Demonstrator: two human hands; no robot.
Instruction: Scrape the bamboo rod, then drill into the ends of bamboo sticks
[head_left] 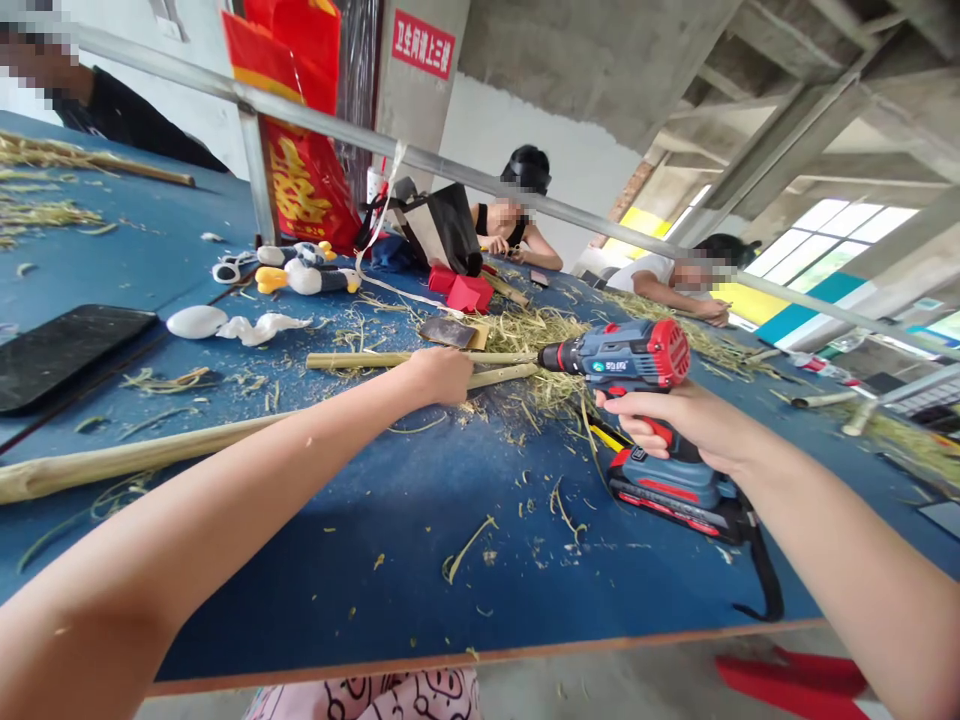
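Observation:
My right hand (664,425) is wrapped round the handle of a blue and red cordless drill (634,355), its chuck pointing left. The chuck sits close to the right ends of two peeled wooden sticks; whether a bit enters the wood cannot be made out. My left hand (444,376) is closed round a peeled stick (502,376), with a thinner straight stick (360,360) running alongside behind it. A longer, thicker stick (150,452) lies at the left, partly hidden behind my left forearm. A yellow-handled tool (609,436) lies under the drill, mostly covered.
Bark shavings (525,335) litter the blue table (420,560). A black phone (71,350), a white computer-mouse-like object (196,321), plush toys (304,272), a red box (469,293) and a red bag (307,180) stand about. A metal rail (465,180) crosses behind. Other people sit beyond.

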